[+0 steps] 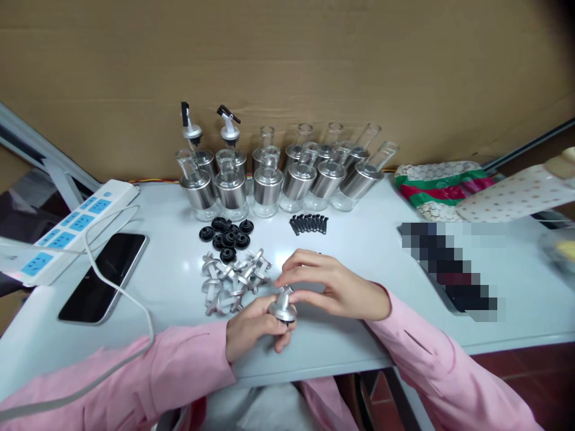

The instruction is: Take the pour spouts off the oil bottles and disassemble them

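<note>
My left hand point(255, 326) is closed around a silver bottle pourer point(283, 310) with a black stopper underneath, near the table's front edge. Thumb and fingertips of my right hand point(335, 286) pinch about the pourer's spout tip; whether a small part is between them is hidden. Just beyond lies a heap of loose silver pourer tops point(233, 278). Behind that heap are several black ribbed stoppers point(229, 239). Small black levers point(309, 224) lie in a tidy row to the right of the stoppers.
Glass bottles with steel sleeves point(268, 188) stand in two rows at the back; two rear-left ones carry pourers point(230, 133). At left are a power strip point(74, 230), a phone point(105, 278) and a white cable point(112, 281). A patterned bag point(442, 190) and a blurred-out object point(449, 269) are at right.
</note>
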The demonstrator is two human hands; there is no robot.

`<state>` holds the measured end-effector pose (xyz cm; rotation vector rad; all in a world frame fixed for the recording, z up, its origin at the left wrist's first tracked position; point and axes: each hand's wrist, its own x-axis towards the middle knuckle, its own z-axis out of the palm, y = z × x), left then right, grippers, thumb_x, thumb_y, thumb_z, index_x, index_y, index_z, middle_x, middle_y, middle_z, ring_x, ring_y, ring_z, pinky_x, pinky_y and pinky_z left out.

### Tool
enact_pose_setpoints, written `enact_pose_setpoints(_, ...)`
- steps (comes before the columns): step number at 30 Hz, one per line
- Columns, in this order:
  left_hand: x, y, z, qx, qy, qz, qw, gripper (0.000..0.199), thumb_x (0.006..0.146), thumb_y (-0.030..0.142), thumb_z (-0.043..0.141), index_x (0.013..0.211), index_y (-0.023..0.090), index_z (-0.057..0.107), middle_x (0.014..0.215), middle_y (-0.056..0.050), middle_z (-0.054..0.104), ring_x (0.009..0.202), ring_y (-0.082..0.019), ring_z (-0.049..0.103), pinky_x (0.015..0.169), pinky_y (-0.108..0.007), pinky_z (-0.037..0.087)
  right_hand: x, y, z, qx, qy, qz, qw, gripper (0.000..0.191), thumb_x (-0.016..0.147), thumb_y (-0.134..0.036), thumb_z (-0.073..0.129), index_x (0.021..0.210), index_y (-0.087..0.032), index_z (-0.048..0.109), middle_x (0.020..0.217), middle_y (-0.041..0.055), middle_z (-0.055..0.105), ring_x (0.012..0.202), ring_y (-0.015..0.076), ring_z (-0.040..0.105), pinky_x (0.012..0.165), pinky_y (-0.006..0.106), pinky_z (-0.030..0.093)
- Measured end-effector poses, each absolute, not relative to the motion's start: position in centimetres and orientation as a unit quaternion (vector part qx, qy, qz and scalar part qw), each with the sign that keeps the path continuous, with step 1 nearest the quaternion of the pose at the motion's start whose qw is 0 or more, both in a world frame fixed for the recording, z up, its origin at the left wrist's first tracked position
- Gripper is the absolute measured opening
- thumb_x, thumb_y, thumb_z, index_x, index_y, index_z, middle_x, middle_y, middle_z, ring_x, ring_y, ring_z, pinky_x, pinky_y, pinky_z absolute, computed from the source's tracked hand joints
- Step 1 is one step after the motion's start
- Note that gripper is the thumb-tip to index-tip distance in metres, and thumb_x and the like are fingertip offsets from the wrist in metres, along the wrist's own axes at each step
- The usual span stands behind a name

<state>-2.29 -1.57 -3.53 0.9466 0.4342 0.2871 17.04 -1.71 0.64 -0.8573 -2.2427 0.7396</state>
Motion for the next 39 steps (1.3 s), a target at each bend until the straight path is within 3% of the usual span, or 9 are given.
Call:
enact_pose_setpoints(3, -2.2, -1.8, -3.3, 0.453, 0.225, 0.172, 0.845, 0.034, 0.074, 0.048, 0.056, 0.076, 0.016, 0.045, 0.064, 0.003, 0.045, 0.046, -0.008, 0.043, 0.052, -0.025, 0.031, 17.5, -1.5, 0.7, -0.343, -0.844, 0.269, 0.312, 0.024, 0.091, -0.034, 0.049, 0.1, -0.016, 0.063, 0.093, 0.0091, 0.06, 0.086, 0.0155, 0.057, 0.078, 0.029, 0.048)
enact_pose_setpoints(9, -1.9, -2.3, -3.6, 0.45, 0.241, 0.188, 0.839, 0.05, 0.083, 0.065, 0.034, 0.066, 0.018, 0.037, 0.061, 0.003, 0.041, 0.044, -0.008, 0.042, 0.052, -0.027, 0.033, 17.6, -1.5, 0.8, -0.354, -0.851, 0.237, 0.306, 0.029, 0.093, -0.039, 0.043, 0.092, -0.015, 0.061, 0.089, 0.0091, 0.058, 0.081, 0.016, 0.054, 0.074, 0.03, 0.045)
enact_pose_setpoints(13, -1.8, -2.1, -3.6, 0.456, 0.258, 0.181, 0.833, 0.053, 0.082, 0.068, 0.037, 0.064, 0.018, 0.034, 0.06, 0.005, 0.04, 0.042, -0.006, 0.04, 0.049, -0.025, 0.031, 17.5, -1.5, 0.8, -0.358, -0.85, 0.259, 0.286, 0.029, 0.094, -0.038, 0.039, 0.091, -0.015, 0.057, 0.088, 0.0089, 0.057, 0.081, 0.0167, 0.053, 0.075, 0.031, 0.043)
enact_pose_setpoints(19, -1.8, -1.9, -3.6, 0.445, 0.257, 0.192, 0.836, 0.051, 0.079, 0.067, 0.047, 0.071, 0.017, 0.04, 0.063, 0.005, 0.042, 0.043, -0.005, 0.041, 0.047, -0.024, 0.028, 17.5, -1.2, 0.7, -0.346, -0.854, 0.283, 0.268, 0.032, 0.097, -0.037, 0.031, 0.093, -0.015, 0.055, 0.086, 0.0077, 0.057, 0.082, 0.0161, 0.05, 0.077, 0.03, 0.04)
enact_pose_setpoints(25, -1.8, -2.2, -3.7, 0.463, 0.258, 0.187, 0.827, 0.051, 0.08, 0.067, 0.044, 0.071, 0.017, 0.039, 0.066, 0.005, 0.038, 0.044, -0.004, 0.038, 0.048, -0.024, 0.027, 17.4, -1.2, 1.0, -0.355, -0.866, 0.258, 0.24, 0.045, 0.096, -0.047, 0.023, 0.077, -0.017, 0.051, 0.069, 0.0024, 0.051, 0.069, 0.0149, 0.041, 0.071, 0.03, 0.032)
enact_pose_setpoints(30, -2.2, -2.2, -3.4, 0.538, 0.242, 0.182, 0.787, 0.045, 0.087, 0.061, 0.037, 0.075, 0.017, 0.039, 0.068, 0.004, 0.038, 0.048, -0.005, 0.038, 0.054, -0.025, 0.03, 17.2, -1.5, 1.3, -0.383, -0.845, 0.284, 0.243, 0.051, 0.096, -0.05, 0.023, 0.058, -0.018, 0.036, 0.054, -0.0045, 0.037, 0.055, 0.0104, 0.034, 0.072, 0.032, 0.027)
enact_pose_setpoints(34, -2.3, -2.2, -3.2, 0.646, 0.265, 0.177, 0.694, 0.038, 0.093, 0.05, 0.029, 0.076, 0.018, 0.04, 0.059, 0.005, 0.041, 0.05, -0.009, 0.039, 0.059, -0.027, 0.033, 16.6, -1.9, 0.9, -0.436, -0.779, 0.365, 0.264, 0.05, 0.093, -0.046, 0.034, 0.052, -0.018, 0.025, 0.049, -0.0074, 0.025, 0.049, 0.0072, 0.023, 0.069, 0.031, 0.026)
enact_pose_setpoints(39, -2.0, -2.6, -3.1, 0.691, 0.32, 0.197, 0.618, 0.032, 0.093, 0.043, 0.028, 0.079, 0.018, 0.042, 0.051, 0.006, 0.042, 0.049, -0.011, 0.039, 0.058, -0.027, 0.031, 15.6, -2.5, 0.0, -0.52, -0.592, 0.541, 0.293, 0.051, 0.086, -0.048, 0.045, 0.049, -0.019, 0.024, 0.051, -0.0065, 0.019, 0.05, 0.0073, 0.018, 0.053, 0.027, 0.024)
